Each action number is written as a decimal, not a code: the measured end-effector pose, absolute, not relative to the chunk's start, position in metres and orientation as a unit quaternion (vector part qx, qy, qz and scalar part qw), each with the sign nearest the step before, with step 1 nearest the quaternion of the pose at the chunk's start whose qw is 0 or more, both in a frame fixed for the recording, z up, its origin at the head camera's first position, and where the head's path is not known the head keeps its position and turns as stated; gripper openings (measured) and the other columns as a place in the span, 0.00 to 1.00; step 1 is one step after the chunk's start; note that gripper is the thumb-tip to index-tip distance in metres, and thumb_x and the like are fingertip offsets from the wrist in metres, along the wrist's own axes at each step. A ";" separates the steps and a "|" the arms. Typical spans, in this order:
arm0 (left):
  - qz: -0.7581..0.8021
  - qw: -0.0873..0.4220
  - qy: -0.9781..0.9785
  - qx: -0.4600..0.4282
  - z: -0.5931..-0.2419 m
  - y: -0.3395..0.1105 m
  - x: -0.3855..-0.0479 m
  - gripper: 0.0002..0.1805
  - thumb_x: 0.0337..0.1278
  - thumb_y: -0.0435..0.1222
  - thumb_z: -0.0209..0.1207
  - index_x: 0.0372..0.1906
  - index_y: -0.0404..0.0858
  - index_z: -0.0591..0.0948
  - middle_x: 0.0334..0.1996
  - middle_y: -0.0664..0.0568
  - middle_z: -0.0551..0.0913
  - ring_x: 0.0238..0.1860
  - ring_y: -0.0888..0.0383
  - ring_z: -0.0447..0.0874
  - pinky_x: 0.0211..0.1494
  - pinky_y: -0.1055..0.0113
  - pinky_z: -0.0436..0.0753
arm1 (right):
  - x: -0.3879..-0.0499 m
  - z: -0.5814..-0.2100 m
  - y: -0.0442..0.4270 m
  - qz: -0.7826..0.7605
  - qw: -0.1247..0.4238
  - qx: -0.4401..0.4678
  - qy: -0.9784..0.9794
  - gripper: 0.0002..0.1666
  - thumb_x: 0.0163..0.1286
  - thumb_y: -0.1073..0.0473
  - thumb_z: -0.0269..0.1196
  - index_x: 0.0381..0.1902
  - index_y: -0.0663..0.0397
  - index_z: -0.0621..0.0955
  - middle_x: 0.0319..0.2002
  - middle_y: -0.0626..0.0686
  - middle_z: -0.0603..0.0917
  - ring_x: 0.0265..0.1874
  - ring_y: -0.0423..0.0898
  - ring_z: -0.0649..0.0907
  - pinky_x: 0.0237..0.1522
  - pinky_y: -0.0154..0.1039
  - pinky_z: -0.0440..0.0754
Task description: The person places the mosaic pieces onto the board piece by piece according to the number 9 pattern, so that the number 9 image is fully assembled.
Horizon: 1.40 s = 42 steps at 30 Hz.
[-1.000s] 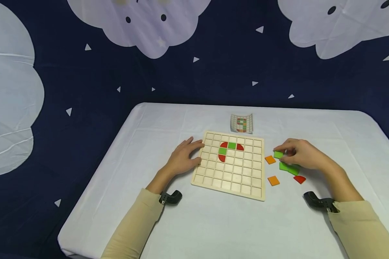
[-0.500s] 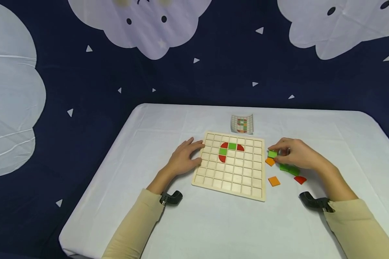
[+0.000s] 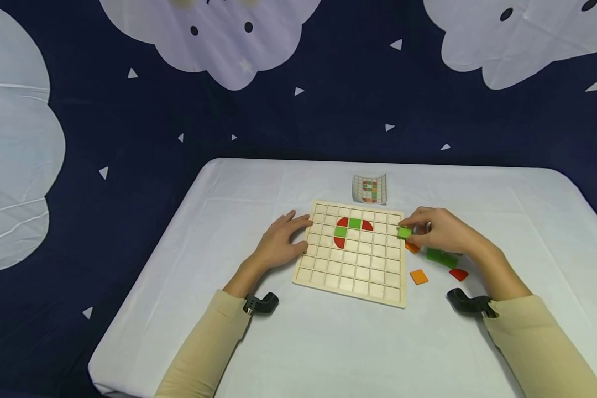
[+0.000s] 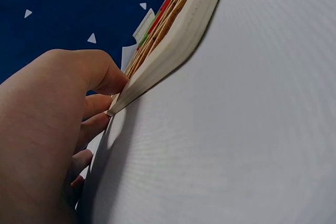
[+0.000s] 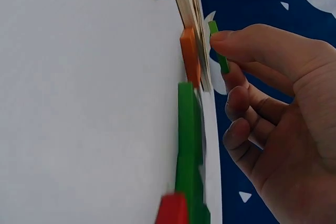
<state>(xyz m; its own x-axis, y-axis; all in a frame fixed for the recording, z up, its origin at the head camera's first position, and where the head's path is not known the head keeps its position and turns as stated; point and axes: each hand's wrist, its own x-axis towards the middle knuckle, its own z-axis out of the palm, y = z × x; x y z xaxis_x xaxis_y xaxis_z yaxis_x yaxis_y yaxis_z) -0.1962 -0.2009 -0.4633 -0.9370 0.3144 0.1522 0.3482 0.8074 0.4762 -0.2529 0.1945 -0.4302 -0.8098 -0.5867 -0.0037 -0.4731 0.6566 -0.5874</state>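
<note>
Head view showed a white table (image 3: 328,345) before you and, on it, a pale gridded board (image 3: 363,260), only partly filled; judging by that, you were at the step of setting pieces into its cells. Your left hand (image 3: 280,243) rested at the board's left edge, fingers spread and relaxed, touching the rim without grasping anything. Your right hand (image 3: 440,229) hung by the right edge, thumb and forefinger closed in a pinch, the other fingers bent. Beyond the far edge lay a small card (image 3: 370,189) with a coloured pattern. Loose green tiles (image 3: 441,258) lay near your right hand, a red piece (image 3: 459,274) just beside them and two orange tiles (image 3: 419,277) closer to the board. Five red and green pieces (image 3: 355,223) sat in the upper grid. One green tile (image 3: 404,232) was pinched between your right thumb and forefinger, raised over the board's right edge and apart from it. The next move probably called for bringing it leftward, squaring it with a bare cell, then lowering it flat before letting go.
</note>
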 end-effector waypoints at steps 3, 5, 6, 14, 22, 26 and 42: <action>-0.255 0.032 -0.951 -0.174 -0.464 -0.201 -0.196 0.28 0.54 0.45 0.56 0.64 0.51 0.75 0.68 0.62 0.67 0.73 0.56 0.49 0.74 0.60 0.48 | -0.255 -0.430 0.189 -0.300 0.101 -0.293 0.902 0.22 0.57 0.59 0.70 0.51 0.50 0.84 0.37 0.46 0.80 0.30 0.46 0.77 0.28 0.38 0.77; -0.254 0.031 -0.951 -0.173 -0.463 -0.201 -0.196 0.28 0.54 0.45 0.56 0.64 0.51 0.75 0.68 0.62 0.67 0.73 0.56 0.49 0.74 0.61 0.48 | -0.256 -0.429 0.185 -0.302 0.102 -0.293 0.901 0.22 0.57 0.57 0.71 0.51 0.50 0.85 0.36 0.46 0.80 0.30 0.47 0.77 0.28 0.38 0.77; -0.254 0.031 -0.951 -0.171 -0.464 -0.201 -0.196 0.28 0.54 0.45 0.56 0.64 0.51 0.75 0.68 0.62 0.67 0.73 0.56 0.49 0.74 0.61 0.48 | -0.256 -0.429 0.183 -0.302 0.102 -0.293 0.901 0.22 0.58 0.56 0.71 0.51 0.50 0.85 0.37 0.46 0.80 0.30 0.47 0.77 0.28 0.38 0.77; -0.255 0.027 -0.951 -0.171 -0.462 -0.200 -0.196 0.29 0.54 0.46 0.56 0.65 0.51 0.74 0.68 0.63 0.67 0.74 0.57 0.48 0.74 0.61 0.47 | -0.256 -0.424 0.173 -0.313 0.104 -0.291 0.898 0.22 0.58 0.58 0.70 0.52 0.52 0.84 0.39 0.47 0.81 0.30 0.47 0.75 0.27 0.37 0.75; -0.252 0.026 -0.952 -0.169 -0.461 -0.200 -0.195 0.29 0.54 0.45 0.56 0.65 0.50 0.74 0.68 0.62 0.67 0.74 0.57 0.48 0.74 0.61 0.47 | -0.253 -0.423 0.166 -0.323 0.114 -0.297 0.891 0.22 0.59 0.57 0.70 0.52 0.53 0.84 0.38 0.48 0.81 0.31 0.47 0.75 0.28 0.39 0.76; -0.252 0.024 -0.953 -0.167 -0.461 -0.200 -0.195 0.29 0.54 0.45 0.56 0.65 0.51 0.74 0.68 0.63 0.66 0.74 0.57 0.48 0.74 0.62 0.46 | -0.250 -0.422 0.159 -0.326 0.118 -0.309 0.886 0.21 0.59 0.59 0.70 0.52 0.53 0.84 0.36 0.47 0.80 0.30 0.48 0.76 0.28 0.38 0.77; -0.250 0.028 -0.953 -0.171 -0.462 -0.200 -0.195 0.29 0.54 0.45 0.57 0.65 0.50 0.74 0.68 0.62 0.67 0.74 0.57 0.48 0.74 0.62 0.47 | -0.243 -0.425 0.134 -0.307 0.088 -0.365 0.875 0.22 0.59 0.58 0.70 0.53 0.52 0.84 0.37 0.44 0.79 0.29 0.44 0.75 0.26 0.36 0.74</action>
<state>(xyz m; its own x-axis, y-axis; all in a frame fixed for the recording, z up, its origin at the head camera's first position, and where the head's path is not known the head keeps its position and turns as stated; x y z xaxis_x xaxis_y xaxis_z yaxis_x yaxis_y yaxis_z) -0.1947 -0.2003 -0.4617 -0.9401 0.3112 0.1394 0.3395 0.8162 0.4675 -0.2430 0.1344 -0.4254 -0.7183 -0.6922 0.0702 -0.5843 0.5454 -0.6009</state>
